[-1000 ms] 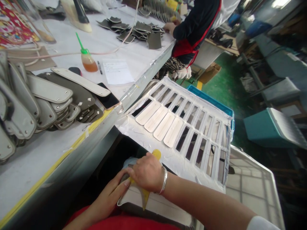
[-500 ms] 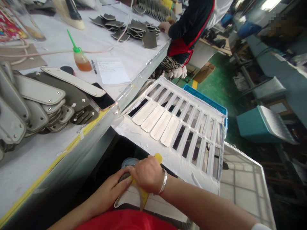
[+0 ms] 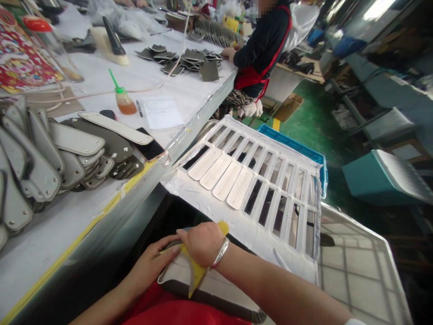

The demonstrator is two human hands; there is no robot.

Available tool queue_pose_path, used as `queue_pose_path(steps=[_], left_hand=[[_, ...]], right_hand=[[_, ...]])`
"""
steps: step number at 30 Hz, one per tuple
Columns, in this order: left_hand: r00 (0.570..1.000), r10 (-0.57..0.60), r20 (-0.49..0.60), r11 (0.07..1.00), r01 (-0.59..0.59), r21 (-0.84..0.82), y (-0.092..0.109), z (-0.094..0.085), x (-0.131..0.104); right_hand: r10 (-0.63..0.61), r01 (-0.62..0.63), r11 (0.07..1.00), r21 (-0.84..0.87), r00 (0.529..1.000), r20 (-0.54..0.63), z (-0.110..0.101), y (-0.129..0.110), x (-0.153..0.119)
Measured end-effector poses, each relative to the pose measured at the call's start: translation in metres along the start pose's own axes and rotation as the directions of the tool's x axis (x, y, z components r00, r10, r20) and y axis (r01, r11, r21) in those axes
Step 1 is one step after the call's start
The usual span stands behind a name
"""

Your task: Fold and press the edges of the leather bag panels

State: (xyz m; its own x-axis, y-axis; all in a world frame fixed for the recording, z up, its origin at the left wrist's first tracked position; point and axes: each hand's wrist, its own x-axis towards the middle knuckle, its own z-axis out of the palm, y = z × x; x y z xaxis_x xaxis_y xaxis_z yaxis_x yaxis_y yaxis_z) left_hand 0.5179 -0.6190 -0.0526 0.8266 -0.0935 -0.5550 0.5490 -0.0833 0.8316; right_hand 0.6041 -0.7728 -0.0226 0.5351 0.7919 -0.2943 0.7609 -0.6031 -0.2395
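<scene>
My right hand (image 3: pixel 204 243) is closed around a flat yellow tool (image 3: pixel 196 276) with a rounded top end and a pointed lower end. Its lower end lies on a white, grey-edged piece (image 3: pixel 223 289) in front of my red garment (image 3: pixel 182 313). My left hand (image 3: pixel 149 266) grips the left end of this piece, thumb on top, with the fingers partly hidden behind it. Just beyond, several white rounded strips (image 3: pixel 225 181) lie side by side on a slotted white rack (image 3: pixel 209 203).
At left, a pile of grey-white strap-like pieces (image 3: pixel 72 174) covers the table (image 3: pixel 101 243). A bottle with a green spout (image 3: pixel 125 103), a paper sheet (image 3: pixel 163 113) and a phone (image 3: pixel 149 145) lie behind. Another person (image 3: pixel 262 49) works at the table's far edge. A blue crate (image 3: pixel 291 146) stands beyond the rack.
The view has shifted slightly, showing more of the far table. Both hands keep their hold, and the yellow tool and the white piece sit slightly further left in view.
</scene>
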Motion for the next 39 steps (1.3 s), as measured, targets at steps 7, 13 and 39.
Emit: queue_pose_path(steps=[7,13,39], left_hand=[[0.999,0.046,0.003,0.999,-0.046,-0.006,-0.003,0.0,-0.006],[0.998,-0.061,-0.007,0.993,0.06,-0.1,0.006,0.005,-0.007],[0.961,-0.011,0.275,0.991,0.047,-0.123,0.002,-0.018,-0.014]], right_hand=[[0.036,-0.036,0.999,-0.002,0.999,-0.023,0.005,-0.002,-0.006],[0.008,-0.008,1.0,0.02,1.0,-0.009,0.001,-0.002,-0.004],[0.579,-0.539,0.717,0.442,0.814,0.055,-0.011,-0.027,-0.177]])
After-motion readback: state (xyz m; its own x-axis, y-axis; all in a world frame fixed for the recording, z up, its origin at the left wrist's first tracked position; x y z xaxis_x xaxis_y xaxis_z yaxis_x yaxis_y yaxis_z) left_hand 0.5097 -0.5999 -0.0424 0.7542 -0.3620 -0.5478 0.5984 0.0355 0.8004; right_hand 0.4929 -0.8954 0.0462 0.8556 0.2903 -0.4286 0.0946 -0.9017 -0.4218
